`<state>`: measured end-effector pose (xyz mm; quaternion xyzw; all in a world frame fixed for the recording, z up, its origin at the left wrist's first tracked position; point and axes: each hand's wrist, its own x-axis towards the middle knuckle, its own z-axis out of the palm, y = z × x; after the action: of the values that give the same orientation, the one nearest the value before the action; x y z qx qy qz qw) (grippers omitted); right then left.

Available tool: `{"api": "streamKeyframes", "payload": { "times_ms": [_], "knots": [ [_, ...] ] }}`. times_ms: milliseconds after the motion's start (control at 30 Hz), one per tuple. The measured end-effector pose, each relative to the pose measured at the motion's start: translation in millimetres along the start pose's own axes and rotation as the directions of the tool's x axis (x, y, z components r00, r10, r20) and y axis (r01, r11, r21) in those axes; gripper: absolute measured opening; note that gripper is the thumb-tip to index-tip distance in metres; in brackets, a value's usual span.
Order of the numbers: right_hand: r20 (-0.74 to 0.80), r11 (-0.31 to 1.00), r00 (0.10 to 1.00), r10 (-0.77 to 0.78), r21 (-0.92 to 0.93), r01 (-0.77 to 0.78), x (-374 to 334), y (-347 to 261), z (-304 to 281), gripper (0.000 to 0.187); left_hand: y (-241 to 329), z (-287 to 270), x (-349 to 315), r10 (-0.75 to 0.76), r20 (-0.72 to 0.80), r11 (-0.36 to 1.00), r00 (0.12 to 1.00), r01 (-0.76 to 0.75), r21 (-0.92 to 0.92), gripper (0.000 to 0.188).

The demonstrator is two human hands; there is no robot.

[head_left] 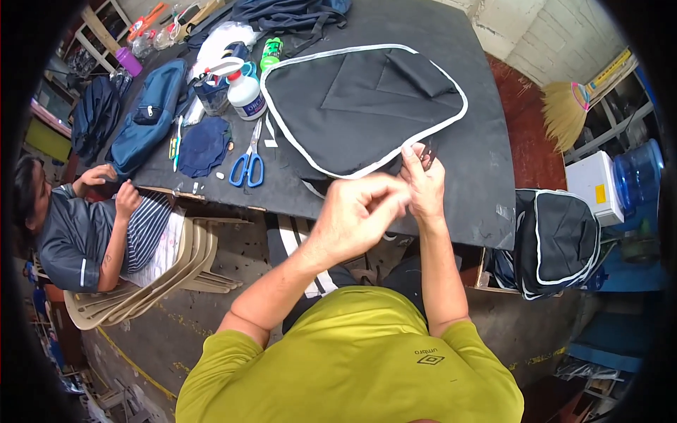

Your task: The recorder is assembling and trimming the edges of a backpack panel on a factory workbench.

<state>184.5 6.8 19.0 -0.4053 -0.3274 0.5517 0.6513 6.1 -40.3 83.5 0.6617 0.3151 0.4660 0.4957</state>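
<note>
Crowding the black panel is a white bottle, perhaps touching.

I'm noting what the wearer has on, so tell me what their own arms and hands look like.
Short, yellow-green sleeves leave both forearms bare. The left hand and right hand wear no gloves, and neither wrist shows a watch or bracelet. Rings on the fingers are hard to rule out.
</note>
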Motion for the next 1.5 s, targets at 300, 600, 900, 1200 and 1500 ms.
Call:
{"api": "streamKeyframes", "payload": {
  "times_ms": [300,600,900,1200,1500],
  "knots": [
    [-0.004,0.991,0.998,-0.063,-0.122,0.062,-11,-2,6,0.018,-6,-16,48,0.205,-0.112,0.677,0.972,-0.059,0.733,0.015],
    [0.006,0.977,0.999,-0.037,-0.211,0.037,-15,-4,-3,0.021,-30,-20,58,0.078,-0.135,0.831,0.988,0.010,0.557,0.014],
    [0.104,0.639,0.974,-0.200,-0.741,0.210,-40,-60,-6,0.028,-33,-20,53,-0.043,-0.131,0.901,0.990,0.095,0.422,0.019],
    [0.323,0.284,0.897,-0.302,-0.867,0.409,-45,-72,6,0.028,-30,-19,52,-0.057,-0.141,0.913,0.988,0.109,0.394,0.018],
    [0.391,0.226,0.854,-0.344,-0.848,0.480,-42,-64,15,0.027,-29,-20,51,-0.067,-0.137,0.914,0.988,0.116,0.388,0.018]
  ]
}}
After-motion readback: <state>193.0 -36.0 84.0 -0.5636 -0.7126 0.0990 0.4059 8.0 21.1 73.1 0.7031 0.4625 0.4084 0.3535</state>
